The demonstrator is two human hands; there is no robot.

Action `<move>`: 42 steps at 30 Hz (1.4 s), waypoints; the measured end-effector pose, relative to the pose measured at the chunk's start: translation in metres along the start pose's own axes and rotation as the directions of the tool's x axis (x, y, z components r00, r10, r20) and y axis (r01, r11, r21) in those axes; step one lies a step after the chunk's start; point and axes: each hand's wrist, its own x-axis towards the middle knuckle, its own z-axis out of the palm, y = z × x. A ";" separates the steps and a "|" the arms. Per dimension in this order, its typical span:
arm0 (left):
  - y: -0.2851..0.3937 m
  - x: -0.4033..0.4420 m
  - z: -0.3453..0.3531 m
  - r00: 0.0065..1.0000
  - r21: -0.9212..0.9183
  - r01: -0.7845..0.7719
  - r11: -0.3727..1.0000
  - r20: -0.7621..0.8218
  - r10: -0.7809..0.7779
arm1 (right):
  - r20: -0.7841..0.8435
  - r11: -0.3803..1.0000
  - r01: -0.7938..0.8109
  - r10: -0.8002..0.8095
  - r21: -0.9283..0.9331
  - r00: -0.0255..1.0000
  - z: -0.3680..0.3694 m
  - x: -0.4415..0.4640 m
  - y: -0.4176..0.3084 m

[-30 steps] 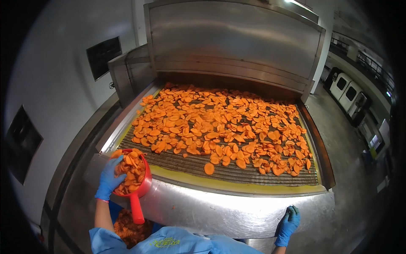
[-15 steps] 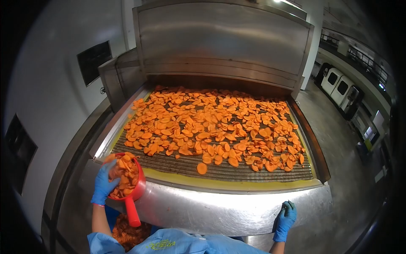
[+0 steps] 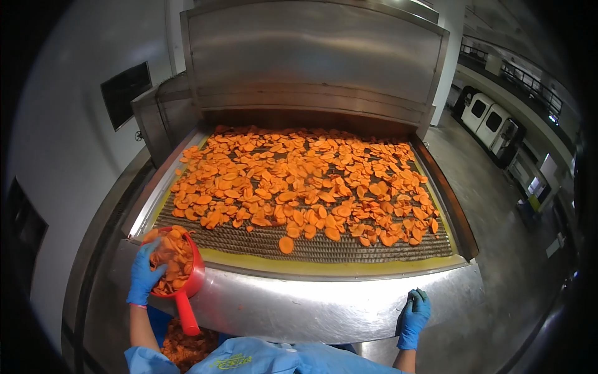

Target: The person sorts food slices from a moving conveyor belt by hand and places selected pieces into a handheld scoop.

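Observation:
A red long-handled scoop [image 3: 198, 275], heaped with orange carrot slices [image 3: 174, 257], sits at the left front corner of the conveyor, its handle pointing down toward my body. My left hand [image 3: 144, 274], in a blue glove, grips its left side, with the fingers up against the rim and slices. My right hand [image 3: 415, 316], also blue-gloved, rests on the steel ledge [image 3: 311, 304] at the right with its fingers curled. I see nothing in it, though its underside is hidden. Many overlapping slices lie on the mesh belt [image 3: 324, 248], thinner toward the front.
Below the scoop, a blue container [image 3: 161, 324] holds more slices beside my body. A steel hood [image 3: 317, 62] stands across the belt's far end, between raised side rails [image 3: 450, 199]. A wall is on the left; white machines [image 3: 489, 121] stand far right.
The whole view has shifted slightly, so the belt and hood appear a little further left. Both hands and the scoop keep their places relative to the ledge.

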 end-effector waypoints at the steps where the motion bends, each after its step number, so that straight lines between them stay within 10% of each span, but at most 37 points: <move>1: 0.002 0.000 0.000 1.000 0.014 0.006 1.000 -0.004 -0.006 | 0.006 1.000 0.016 -0.016 -0.007 1.000 0.001 0.000 0.002; 10: 0.003 -0.001 -0.004 1.000 0.044 0.006 0.999 0.013 -0.007 | 0.032 0.930 -0.055 0.047 0.363 0.998 -0.032 0.037 -0.081; 14: -0.003 -0.001 -0.001 0.999 0.037 -0.049 0.998 0.011 0.048 | 0.353 0.268 -0.268 -0.352 0.925 0.867 -0.097 0.072 -0.210; 18: -0.017 -0.005 0.005 1.000 0.021 -0.011 1.000 0.018 0.010 | -0.448 -0.517 -0.071 -0.795 0.853 0.409 -0.105 0.099 -0.298; 26: -0.011 -0.005 0.001 0.998 0.050 0.041 0.998 0.035 -0.042 | -0.382 -0.529 -0.350 -0.829 0.773 0.408 -0.105 0.079 -0.332; 42: -0.009 -0.006 0.002 0.999 0.032 0.038 0.999 0.015 -0.039 | -0.383 -0.520 -0.162 -0.775 0.839 0.504 -0.099 0.100 -0.323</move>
